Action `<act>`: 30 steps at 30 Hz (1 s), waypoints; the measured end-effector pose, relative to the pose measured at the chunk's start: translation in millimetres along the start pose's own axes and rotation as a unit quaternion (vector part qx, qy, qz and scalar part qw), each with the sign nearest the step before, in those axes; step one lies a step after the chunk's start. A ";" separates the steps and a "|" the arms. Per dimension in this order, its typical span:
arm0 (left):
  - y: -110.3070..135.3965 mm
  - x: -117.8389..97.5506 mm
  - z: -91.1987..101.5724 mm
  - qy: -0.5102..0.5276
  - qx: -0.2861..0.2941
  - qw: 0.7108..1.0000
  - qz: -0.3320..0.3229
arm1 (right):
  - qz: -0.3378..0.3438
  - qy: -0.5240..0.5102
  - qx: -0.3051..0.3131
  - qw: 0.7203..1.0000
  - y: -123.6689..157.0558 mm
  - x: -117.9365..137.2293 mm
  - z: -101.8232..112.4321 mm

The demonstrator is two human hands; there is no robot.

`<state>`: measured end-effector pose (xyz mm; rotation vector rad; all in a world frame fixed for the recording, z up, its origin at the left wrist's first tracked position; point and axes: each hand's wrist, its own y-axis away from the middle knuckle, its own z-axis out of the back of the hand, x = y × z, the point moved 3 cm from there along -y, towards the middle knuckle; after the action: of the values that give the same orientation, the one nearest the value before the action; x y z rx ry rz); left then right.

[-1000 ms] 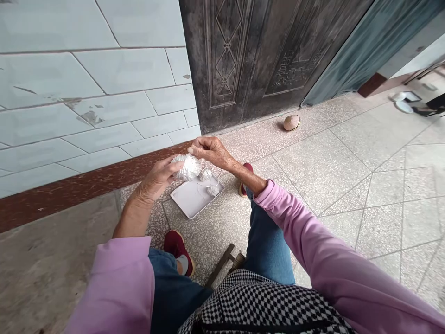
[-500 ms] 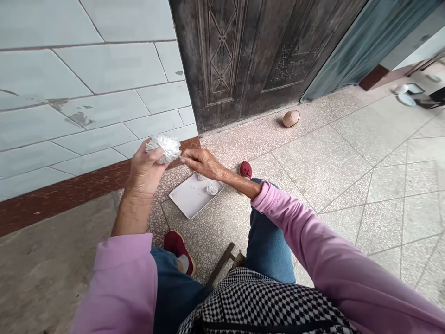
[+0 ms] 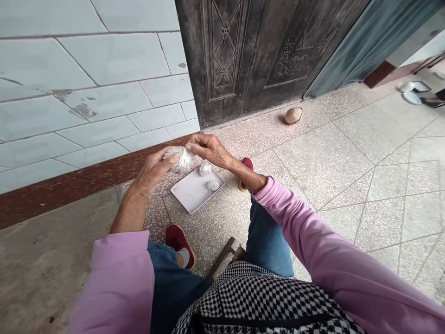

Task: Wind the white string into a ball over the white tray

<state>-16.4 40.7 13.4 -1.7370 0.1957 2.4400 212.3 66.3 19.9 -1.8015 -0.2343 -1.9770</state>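
Note:
A bundle of white string (image 3: 181, 160), wound into a loose ball, is held in my left hand (image 3: 153, 170), with the thumb across its front and the other fingers mostly behind it. At the ball's upper right edge, my right hand (image 3: 208, 149) is closed in a pinch; the strand between the fingertips barely shows. Below both hands, a shallow white tray (image 3: 187, 200) lies on the floor. Inside it are a white string ball (image 3: 205, 168) near the far edge and a smaller white ball (image 3: 213, 185) at the right, with a thin loose strand.
A tiled wall (image 3: 114, 60) rises at the left beside a dark carved door (image 3: 239, 60). One round tan object (image 3: 293, 115) lies by the threshold. Wooden stool parts (image 3: 224, 257) show between my legs, and my red shoes (image 3: 178, 242) rest near the tray.
Both hands have shifted, the left to the right and down with the ball, the right slightly up and over its edge. The ball has turned, and the tray's far ball shows more.

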 end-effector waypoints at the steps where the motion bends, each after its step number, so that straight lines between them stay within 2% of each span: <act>1: 1.1 0.6 -2.6 0.055 0.011 0.998 0.018 | -0.001 -0.003 -0.006 1.000 -0.4 0.1 1.0; 3: 2.3 1.6 -7.9 0.155 0.024 0.987 0.047 | 0.000 -0.012 -0.017 1.000 -1.2 -2.5 1.4; 5: 1.6 1.3 -12.2 0.192 0.031 0.980 0.048 | 0.012 -0.027 -0.028 0.999 -3.2 -8.2 0.8; 8: -2.5 0.4 -16.6 0.193 0.019 0.980 0.040 | 0.040 -0.041 -0.031 0.998 -7.5 -16.6 1.0; 11: -6.1 -1.0 -20.7 0.186 0.003 0.981 0.051 | 0.038 -0.025 -0.034 0.998 -9.4 -19.1 4.8; 18: -3.3 -4.8 -26.7 0.260 0.067 0.962 0.040 | 0.017 -0.035 -0.046 0.998 -9.8 -19.6 11.6; 20: -3.3 -5.3 -24.9 0.295 0.049 0.954 0.030 | 0.017 -0.038 -0.044 0.998 -11.6 -23.4 11.2; 24: -4.3 -10.4 -22.4 0.355 -0.029 0.935 0.002 | 0.006 -0.006 -0.034 0.999 -13.5 -27.0 7.4; 27: -5.8 -12.2 -21.4 0.376 -0.082 0.923 -0.006 | -0.002 0.050 -0.020 0.999 -10.9 -22.4 -0.2; 30: -9.8 -7.0 -15.5 0.376 -0.123 0.918 -0.023 | -0.009 0.126 0.027 0.992 -5.8 -17.7 -13.7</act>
<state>2.1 47.1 14.8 -2.6758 -0.0856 1.6910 198.3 69.5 1.8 -1.5020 -0.2193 -2.1645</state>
